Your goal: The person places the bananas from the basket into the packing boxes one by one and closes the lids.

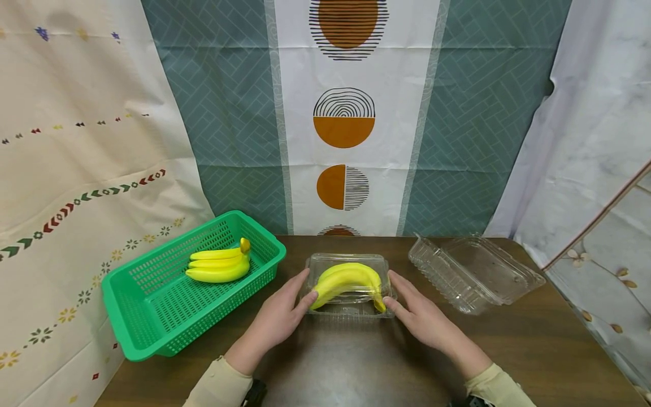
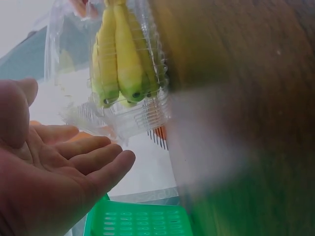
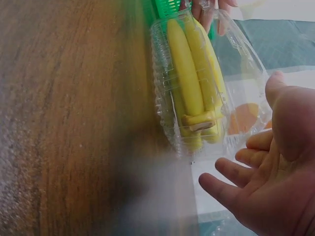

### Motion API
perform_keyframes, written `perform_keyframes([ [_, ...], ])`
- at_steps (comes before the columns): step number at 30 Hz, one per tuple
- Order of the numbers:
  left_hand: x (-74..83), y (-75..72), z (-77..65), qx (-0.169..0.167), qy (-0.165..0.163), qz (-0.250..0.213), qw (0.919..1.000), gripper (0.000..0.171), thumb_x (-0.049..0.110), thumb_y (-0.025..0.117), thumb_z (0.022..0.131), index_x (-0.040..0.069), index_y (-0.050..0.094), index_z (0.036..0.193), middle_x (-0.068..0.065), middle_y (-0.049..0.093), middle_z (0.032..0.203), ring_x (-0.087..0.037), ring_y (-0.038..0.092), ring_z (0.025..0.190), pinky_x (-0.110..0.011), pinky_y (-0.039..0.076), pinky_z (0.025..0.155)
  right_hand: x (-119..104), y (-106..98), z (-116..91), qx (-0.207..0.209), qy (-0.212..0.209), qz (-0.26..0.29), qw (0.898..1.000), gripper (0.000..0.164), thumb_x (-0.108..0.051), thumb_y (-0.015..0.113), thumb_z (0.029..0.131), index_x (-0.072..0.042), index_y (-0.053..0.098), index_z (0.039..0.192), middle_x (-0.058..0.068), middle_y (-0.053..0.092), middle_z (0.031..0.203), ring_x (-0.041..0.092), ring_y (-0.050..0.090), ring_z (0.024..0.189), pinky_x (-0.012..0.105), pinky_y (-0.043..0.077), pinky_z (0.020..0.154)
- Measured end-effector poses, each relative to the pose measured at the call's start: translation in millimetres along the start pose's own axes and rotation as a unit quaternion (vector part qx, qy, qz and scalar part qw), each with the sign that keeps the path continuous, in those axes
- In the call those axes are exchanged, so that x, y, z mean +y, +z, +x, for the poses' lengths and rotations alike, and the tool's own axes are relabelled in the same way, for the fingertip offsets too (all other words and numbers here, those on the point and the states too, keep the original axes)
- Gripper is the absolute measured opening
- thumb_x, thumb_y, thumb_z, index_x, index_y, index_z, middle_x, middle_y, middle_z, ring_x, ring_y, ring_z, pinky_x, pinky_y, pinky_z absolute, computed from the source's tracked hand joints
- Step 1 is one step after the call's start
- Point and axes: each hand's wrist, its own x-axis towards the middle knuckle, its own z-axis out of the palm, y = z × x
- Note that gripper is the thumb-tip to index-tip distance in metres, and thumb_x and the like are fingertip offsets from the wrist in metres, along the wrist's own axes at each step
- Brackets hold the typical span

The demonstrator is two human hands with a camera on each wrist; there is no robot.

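A clear plastic clamshell container stands on the brown table, with a bunch of yellow bananas inside. Its lid slopes over the bananas; in the right wrist view a gap shows between lid and base. My left hand is at the container's left side, and my right hand at its right side. Both have extended fingers and curl round nothing. The wrist views show the left palm and right palm facing the container; whether the fingertips touch it I cannot tell.
On the left, a green plastic basket holds another bunch of bananas. A second clear clamshell container lies unfolded at the right back. Behind the table hangs a patterned curtain.
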Motion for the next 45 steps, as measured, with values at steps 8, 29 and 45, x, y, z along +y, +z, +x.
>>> perform_keyframes([
  [8, -2.9, 4.3, -0.7, 0.002, 0.015, 0.009, 0.9998, 0.068, 0.043, 0.065, 0.113, 0.01, 0.045, 0.169, -0.017, 0.049, 0.169, -0.04, 0.05, 0.152, -0.063, 0.042, 0.121, 5.0, 3.4, -2.0, -0.011, 0.001, -0.002, 1.0, 0.085, -0.051, 0.062, 0.112, -0.01, 0.026, 0.176, 0.014, 0.023, 0.182, 0.043, 0.035, 0.161, 0.07, 0.035, 0.121],
  [29, -6.6, 4.1, -2.7, -0.003, 0.033, 0.025, 0.9991, 0.072, 0.047, 0.065, 0.112, 0.011, 0.043, 0.17, -0.017, 0.045, 0.171, -0.039, 0.049, 0.153, -0.062, 0.042, 0.121, 10.6, 10.5, -0.8, -0.01, 0.002, 0.007, 1.0, 0.09, -0.057, 0.066, 0.108, -0.012, 0.028, 0.176, 0.011, 0.023, 0.182, 0.039, 0.036, 0.161, 0.068, 0.038, 0.121],
  [45, -7.9, 3.3, -6.8, 0.014, -0.027, 0.015, 0.9994, 0.053, 0.028, 0.068, 0.112, 0.009, 0.058, 0.16, -0.014, 0.057, 0.161, -0.037, 0.056, 0.147, -0.061, 0.046, 0.119, 6.8, 4.6, -11.9, -0.002, 0.038, 0.061, 0.997, 0.072, -0.05, 0.061, 0.113, -0.016, 0.039, 0.173, 0.012, 0.035, 0.177, 0.036, 0.057, 0.147, 0.064, 0.045, 0.117],
])
